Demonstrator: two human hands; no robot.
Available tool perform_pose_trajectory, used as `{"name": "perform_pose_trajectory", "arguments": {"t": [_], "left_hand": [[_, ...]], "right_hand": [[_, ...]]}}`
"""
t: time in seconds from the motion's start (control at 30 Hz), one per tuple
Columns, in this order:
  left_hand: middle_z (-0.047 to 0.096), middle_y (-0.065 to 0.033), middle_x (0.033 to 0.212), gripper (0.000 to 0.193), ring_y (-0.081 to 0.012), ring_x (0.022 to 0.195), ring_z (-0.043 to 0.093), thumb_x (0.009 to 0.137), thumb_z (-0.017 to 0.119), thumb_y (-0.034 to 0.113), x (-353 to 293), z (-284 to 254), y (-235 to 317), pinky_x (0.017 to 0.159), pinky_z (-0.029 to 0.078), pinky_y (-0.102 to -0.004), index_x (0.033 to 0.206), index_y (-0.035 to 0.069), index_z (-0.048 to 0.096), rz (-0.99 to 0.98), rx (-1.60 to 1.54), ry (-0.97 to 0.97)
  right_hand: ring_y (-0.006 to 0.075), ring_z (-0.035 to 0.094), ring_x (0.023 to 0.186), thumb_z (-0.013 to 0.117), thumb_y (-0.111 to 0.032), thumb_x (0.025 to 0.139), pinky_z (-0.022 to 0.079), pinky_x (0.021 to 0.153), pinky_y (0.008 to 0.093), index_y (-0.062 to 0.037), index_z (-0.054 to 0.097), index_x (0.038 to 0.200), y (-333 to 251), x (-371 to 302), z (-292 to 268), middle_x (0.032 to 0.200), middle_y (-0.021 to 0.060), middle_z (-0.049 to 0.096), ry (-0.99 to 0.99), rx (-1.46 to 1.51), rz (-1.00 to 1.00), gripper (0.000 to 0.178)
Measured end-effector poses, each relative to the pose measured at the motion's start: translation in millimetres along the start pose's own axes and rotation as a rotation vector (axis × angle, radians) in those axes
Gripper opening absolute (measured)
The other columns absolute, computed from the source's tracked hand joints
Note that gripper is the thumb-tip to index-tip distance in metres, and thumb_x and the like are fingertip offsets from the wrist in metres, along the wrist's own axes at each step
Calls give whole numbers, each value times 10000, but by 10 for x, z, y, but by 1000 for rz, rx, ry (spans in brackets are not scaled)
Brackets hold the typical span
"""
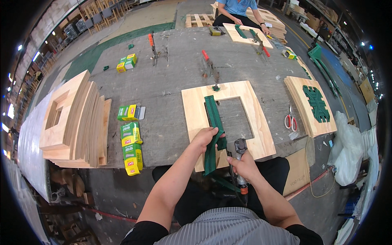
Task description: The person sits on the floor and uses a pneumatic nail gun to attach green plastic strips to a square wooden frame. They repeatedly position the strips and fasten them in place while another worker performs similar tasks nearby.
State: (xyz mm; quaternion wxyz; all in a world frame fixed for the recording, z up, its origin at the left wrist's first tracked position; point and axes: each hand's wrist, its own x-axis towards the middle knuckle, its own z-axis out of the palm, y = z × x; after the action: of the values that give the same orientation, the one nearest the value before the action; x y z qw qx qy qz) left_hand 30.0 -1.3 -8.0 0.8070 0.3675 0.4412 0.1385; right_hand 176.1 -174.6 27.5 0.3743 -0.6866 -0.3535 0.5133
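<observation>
Head view. My left grip (203, 139) is closed on a green strap (213, 112), thumb and fingers pinching it near the frame's close edge. Strap lies on a wooden frame (258, 110), along the left side of its rectangular opening. From my left grip it runs away from me toward the far side of the frame; the other way it passes beneath my fingers and its near end hangs over the close edge, toward my lap. A short folded part of green webbing shows just right of my left fingers.

My right grip (244, 165) is wrapped round the handle of a tool (240, 145), fingers curled fully about it. Tool is held just right of the strap, above the close part of the frame; contact between tool and frame: cannot tell.

Frame rests flat on the grey desk (171, 98). A red-handled clamp (209, 65) stands at its far edge. Left of the frame: green-and-yellow boxes (130, 132) in a row, then a stack of frames (61, 122). To the right: scissors (290, 121) near a second stack (297, 98), which carries woven webbing (316, 102). Across the desk, a co-worker (241, 7) sits behind another frame (232, 34).
</observation>
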Motion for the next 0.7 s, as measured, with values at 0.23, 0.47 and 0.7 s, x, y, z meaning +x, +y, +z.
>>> {"name": "perform_pose_trajectory", "arguments": {"t": [0.23,0.47,0.7], "left_hand": [[763,-18,1164,319,-122,898,670,1115,482,306,46,-49,-15,707,504,-323,1301,75,600,0,8,-16],[768,-27,1142,328,-143,892,674,1111,490,307,54,-25,-22,712,507,-346,1305,62,590,15,23,-18],[768,-20,1155,325,-128,877,669,1112,486,312,58,-36,-5,685,501,-336,1306,71,586,20,29,-23]], "right_hand": [[121,566,574,733,-103,938,471,511,309,-19,414,1353,-80,-15,60,879,53,621,-23,-3,28,531],[118,563,548,733,-112,942,471,500,308,-29,421,1348,-63,-19,124,860,53,621,-19,-20,14,519],[119,578,542,736,-136,948,467,490,304,-27,525,1237,-155,-52,200,824,55,634,-83,-28,-10,373]]}}
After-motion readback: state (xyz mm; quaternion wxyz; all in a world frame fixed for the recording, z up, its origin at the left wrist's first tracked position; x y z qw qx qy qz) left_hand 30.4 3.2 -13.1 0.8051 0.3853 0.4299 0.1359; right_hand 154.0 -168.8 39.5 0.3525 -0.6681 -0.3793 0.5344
